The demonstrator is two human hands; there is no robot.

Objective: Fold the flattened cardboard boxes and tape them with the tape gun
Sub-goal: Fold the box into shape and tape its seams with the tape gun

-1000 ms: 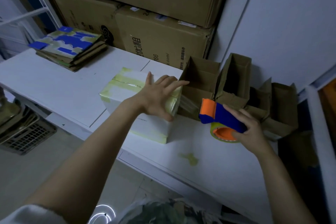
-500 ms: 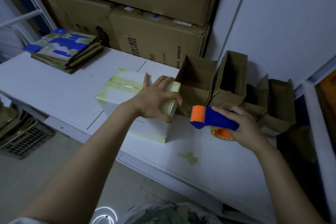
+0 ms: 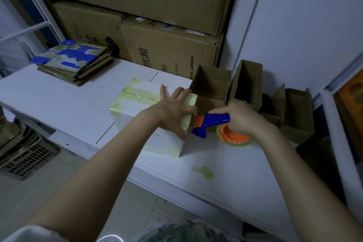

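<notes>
Box point(image 3: 137, 108) under the left hand point(image 3: 176, 112): white, with pale yellow-green tape bands along seam and edges. Tape gun point(image 3: 211, 124) in the right hand point(image 3: 241, 118): blue body, orange nose and hub; roll point(image 3: 238, 143) yellowish. Open boxes point(image 3: 212, 88) beyond the right hand: plain brown. Flattened stack point(image 3: 74, 59), well left of the left hand: brown, top sheet patched blue and yellow-green. Table point(image 3: 59, 104): white, with one yellow-green smear point(image 3: 204, 172) nearer than both hands.
</notes>
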